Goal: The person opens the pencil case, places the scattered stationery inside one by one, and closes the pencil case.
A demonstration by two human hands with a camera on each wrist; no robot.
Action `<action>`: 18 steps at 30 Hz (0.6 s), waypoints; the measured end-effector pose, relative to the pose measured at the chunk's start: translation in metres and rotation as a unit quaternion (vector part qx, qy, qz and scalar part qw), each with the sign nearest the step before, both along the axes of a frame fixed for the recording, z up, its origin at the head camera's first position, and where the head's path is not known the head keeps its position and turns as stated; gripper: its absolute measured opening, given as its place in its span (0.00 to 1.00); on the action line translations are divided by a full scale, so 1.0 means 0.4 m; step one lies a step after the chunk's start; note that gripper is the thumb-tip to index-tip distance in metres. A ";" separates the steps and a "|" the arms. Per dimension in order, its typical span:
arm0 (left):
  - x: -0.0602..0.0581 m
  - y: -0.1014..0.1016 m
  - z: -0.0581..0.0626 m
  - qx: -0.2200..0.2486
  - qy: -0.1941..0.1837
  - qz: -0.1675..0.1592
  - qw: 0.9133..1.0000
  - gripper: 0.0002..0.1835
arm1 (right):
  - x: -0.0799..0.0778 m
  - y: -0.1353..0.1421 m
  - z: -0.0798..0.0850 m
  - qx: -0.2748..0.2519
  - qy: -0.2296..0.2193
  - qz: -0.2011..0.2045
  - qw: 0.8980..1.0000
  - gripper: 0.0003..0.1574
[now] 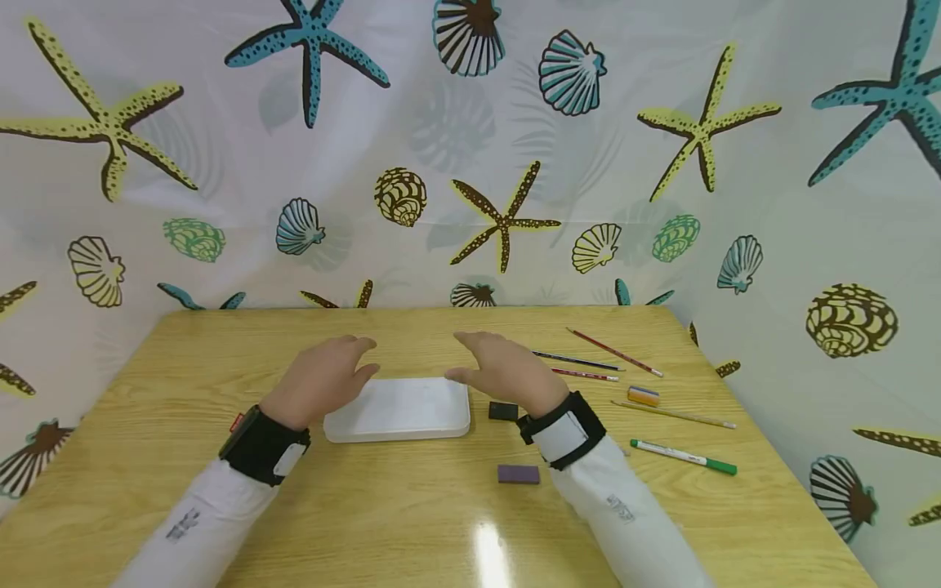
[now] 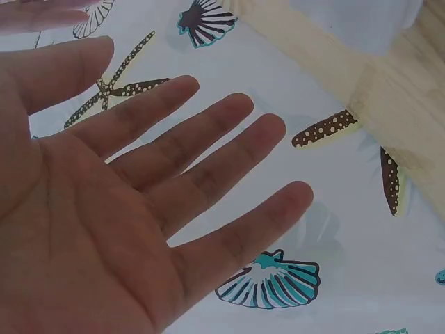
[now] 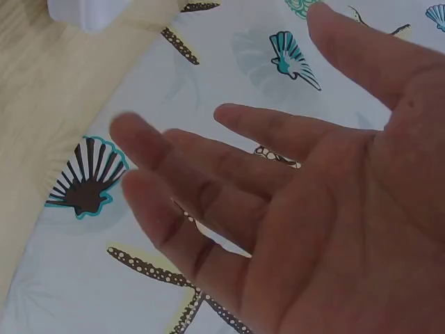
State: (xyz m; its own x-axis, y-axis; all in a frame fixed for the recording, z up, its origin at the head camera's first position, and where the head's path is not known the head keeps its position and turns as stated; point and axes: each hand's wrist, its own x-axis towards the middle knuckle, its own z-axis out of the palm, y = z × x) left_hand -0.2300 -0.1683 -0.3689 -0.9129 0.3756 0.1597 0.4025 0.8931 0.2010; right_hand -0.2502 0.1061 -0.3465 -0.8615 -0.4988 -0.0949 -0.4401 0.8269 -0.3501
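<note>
Nearest you, a purple block lies at four o'clock from the white case, a green-capped marker farther out that way; the case lies flat before you, a black block near it at three o'clock; your left hand is at its ten o'clock, empty, fingers spread wide; your right hand, at two, is empty too, fingers loosely parted; beyond hangs shell-printed cloth.
</note>
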 end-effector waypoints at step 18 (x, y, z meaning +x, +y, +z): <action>0.078 0.043 -0.074 -0.052 -0.002 -0.050 0.997 0.26 | 0.031 -0.035 -0.130 0.073 -0.007 0.001 0.997 0.68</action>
